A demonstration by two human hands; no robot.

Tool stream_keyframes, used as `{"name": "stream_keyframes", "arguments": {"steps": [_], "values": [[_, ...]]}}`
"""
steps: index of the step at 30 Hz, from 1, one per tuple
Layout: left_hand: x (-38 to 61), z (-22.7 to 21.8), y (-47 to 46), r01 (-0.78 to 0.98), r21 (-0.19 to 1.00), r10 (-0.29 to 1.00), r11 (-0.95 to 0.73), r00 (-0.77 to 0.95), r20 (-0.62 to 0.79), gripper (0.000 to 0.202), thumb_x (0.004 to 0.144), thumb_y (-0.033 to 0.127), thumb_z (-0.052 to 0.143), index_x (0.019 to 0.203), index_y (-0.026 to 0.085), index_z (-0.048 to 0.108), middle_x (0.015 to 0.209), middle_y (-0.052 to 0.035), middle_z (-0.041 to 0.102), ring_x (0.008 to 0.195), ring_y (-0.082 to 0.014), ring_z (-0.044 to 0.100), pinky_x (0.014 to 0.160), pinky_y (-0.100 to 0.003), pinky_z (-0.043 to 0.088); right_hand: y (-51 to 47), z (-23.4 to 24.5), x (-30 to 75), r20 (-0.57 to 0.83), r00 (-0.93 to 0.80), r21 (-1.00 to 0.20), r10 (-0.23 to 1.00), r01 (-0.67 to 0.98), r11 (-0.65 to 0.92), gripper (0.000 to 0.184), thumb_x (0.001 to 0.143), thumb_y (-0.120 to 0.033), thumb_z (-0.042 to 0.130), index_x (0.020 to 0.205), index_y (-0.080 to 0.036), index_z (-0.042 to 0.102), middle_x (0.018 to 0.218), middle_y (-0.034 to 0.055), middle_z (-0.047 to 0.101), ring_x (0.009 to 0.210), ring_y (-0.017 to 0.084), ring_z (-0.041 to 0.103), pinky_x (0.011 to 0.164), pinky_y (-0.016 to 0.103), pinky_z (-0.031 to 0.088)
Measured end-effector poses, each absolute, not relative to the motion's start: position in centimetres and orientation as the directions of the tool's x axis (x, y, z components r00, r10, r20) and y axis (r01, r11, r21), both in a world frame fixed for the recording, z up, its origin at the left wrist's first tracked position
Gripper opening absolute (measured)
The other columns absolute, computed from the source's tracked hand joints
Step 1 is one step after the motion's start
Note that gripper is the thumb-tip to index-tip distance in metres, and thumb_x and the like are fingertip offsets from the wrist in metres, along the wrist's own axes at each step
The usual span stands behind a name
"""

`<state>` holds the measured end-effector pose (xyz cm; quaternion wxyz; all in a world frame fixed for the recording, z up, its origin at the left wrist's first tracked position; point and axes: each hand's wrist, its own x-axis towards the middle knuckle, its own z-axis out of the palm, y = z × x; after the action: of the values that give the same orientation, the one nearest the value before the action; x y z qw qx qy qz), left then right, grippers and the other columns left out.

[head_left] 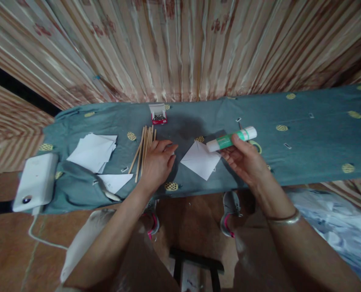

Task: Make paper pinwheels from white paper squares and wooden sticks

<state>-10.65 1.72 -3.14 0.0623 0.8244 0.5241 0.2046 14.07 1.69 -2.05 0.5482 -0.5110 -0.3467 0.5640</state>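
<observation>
Glue stick (224, 142), green and white, in right hand (247, 162): thumb pressed along the top of the tube, other fingers bent beneath, pinching the tube between. Slanted in view, left end lower and over the upper right edge of a folded white paper (199, 160); contact between the two, cannot tell. Paper flat on the patterned cloth (320, 140), cornerwise, between both hands, crease lines showing; right fingertips near its right corner. Left hand (156, 162) palm down, just beside wooden sticks (140, 156) and partly covering these; contact with sticks, cannot tell. Left fingers curled, thumb near forefinger, a small pale spot between (too small to name); pinching or not, cannot tell. Beyond the sticks, small red-and-white box (159, 118), lid up, shiny bits inside. To the left, loose stack of white sheets (91, 152), edges uneven; nearer the front edge, separate white piece (115, 182), triangular as seen. At far left, white power bank (35, 182) with white cable (48, 242) hanging from it. Behind right hand, yellow-green loop (257, 147), mostly hidden. Metal bangle (285, 220) on right wrist. Behind the table, pleated curtain (180, 48) with reddish print. Below, grey shoes (230, 205) with pink trim and a dark stool (198, 260) on brown floor.
</observation>
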Motion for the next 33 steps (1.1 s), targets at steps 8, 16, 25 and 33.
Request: {"name": "stream_keyframes", "arguments": {"steps": [8, 16, 25, 33], "values": [[-10.9, -3.4, 2.0, 0.593, 0.777, 0.978, -0.209, 0.139, 0.158, 0.029, 0.078, 0.018, 0.065, 0.107, 0.017, 0.069, 0.104, -0.0085, 0.070, 0.095, -0.0219, 0.064, 0.092, -0.042, 0.051, 1.4, -1.7, 13.3, -0.249, 0.073, -0.888, 0.966, -0.415, -0.198, 0.029, 0.065, -0.041, 0.083, 0.075, -0.020, 0.065, 0.076, -0.0016, 0.072, 0.069, 0.012, 0.068, 0.067, 0.023, 0.059], [-8.4, -3.4, 1.1, -0.179, 0.974, 0.991, 0.136, 0.038, -0.131, 0.037, 0.058, 0.028, 0.083, 0.091, 0.018, 0.071, 0.091, -0.0027, 0.074, 0.085, -0.0182, 0.068, 0.086, -0.037, 0.053, 1.0, -1.6, 11.7, -0.265, -0.001, -0.821, 0.964, -0.525, -0.226, 0.025, 0.058, -0.028, 0.088, 0.073, -0.018, 0.070, 0.078, 0.0001, 0.074, 0.073, 0.013, 0.071, 0.074, 0.020, 0.061], [-7.6, -3.1, 1.0, -0.225, 0.960, 0.986, 0.164, 0.074, -0.151, 0.037, 0.056, 0.026, 0.084, 0.089, 0.018, 0.071, 0.087, -0.0012, 0.074, 0.082, -0.0169, 0.068, 0.085, -0.035, 0.054, 1.1, -1.7, 10.9, -0.276, 0.019, -0.832, 0.961, -0.506, -0.229, 0.026, 0.054, -0.025, 0.090, 0.071, -0.018, 0.072, 0.080, 0.0012, 0.076, 0.075, 0.015, 0.072, 0.078, 0.026, 0.062], [-8.0, -3.4, 0.9, -0.206, 0.967, 0.987, 0.149, 0.094, -0.132, 0.037, 0.057, 0.027, 0.084, 0.090, 0.018, 0.070, 0.091, -0.0023, 0.074, 0.087, -0.0189, 0.068, 0.088, -0.038, 0.053, 1.0, -1.8, 10.8, -0.266, 0.009, -0.846, 0.964, -0.482, -0.229, 0.025, 0.055, -0.026, 0.089, 0.072, -0.018, 0.073, 0.082, 0.0010, 0.076, 0.076, 0.015, 0.072, 0.079, 0.027, 0.062]]}}
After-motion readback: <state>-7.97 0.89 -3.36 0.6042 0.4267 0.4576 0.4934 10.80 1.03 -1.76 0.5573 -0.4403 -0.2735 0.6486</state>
